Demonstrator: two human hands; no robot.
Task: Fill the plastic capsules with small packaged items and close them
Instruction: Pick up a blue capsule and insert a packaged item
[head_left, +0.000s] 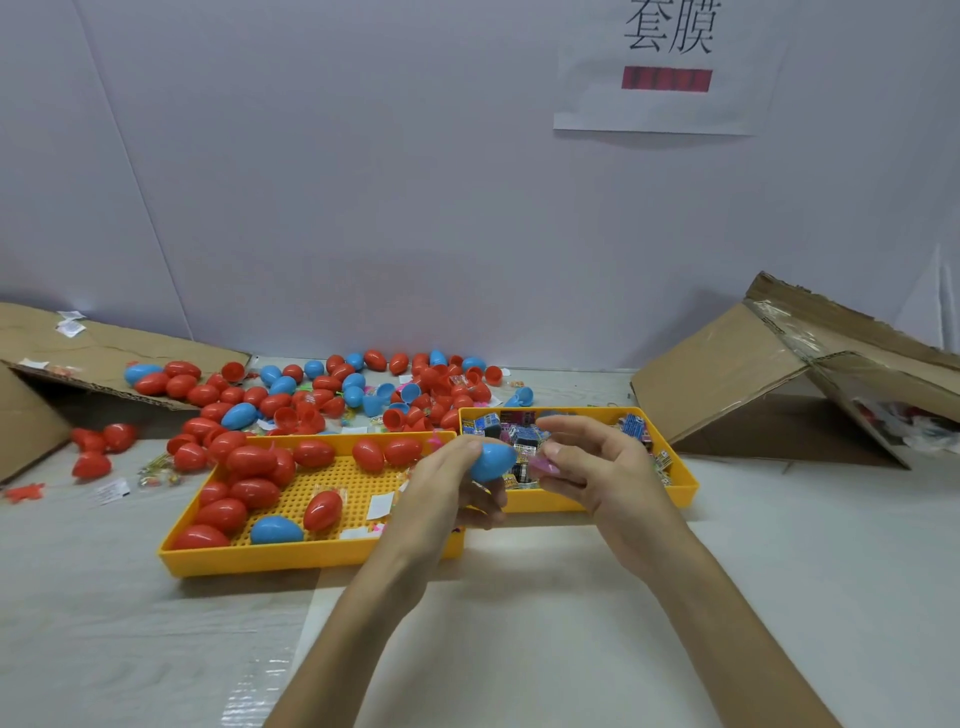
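My left hand (447, 488) grips a blue capsule half (491, 461) above the gap between two yellow trays. Just to its right, my right hand (597, 470) pinches a small pink packaged item (545, 464) close to the blue piece. The left yellow tray (270, 558) holds several closed red capsules and one blue capsule (276, 530). The right yellow tray (675, 470) is full of small packaged items (485, 423). Whether the blue piece is a half or a whole capsule is partly hidden by my fingers.
A heap of red and blue capsules and halves (332, 395) lies behind the trays against the white wall. A flattened cardboard box (78, 358) sits at the left, another open box (779, 374) at the right. The table is covered in white sheet.
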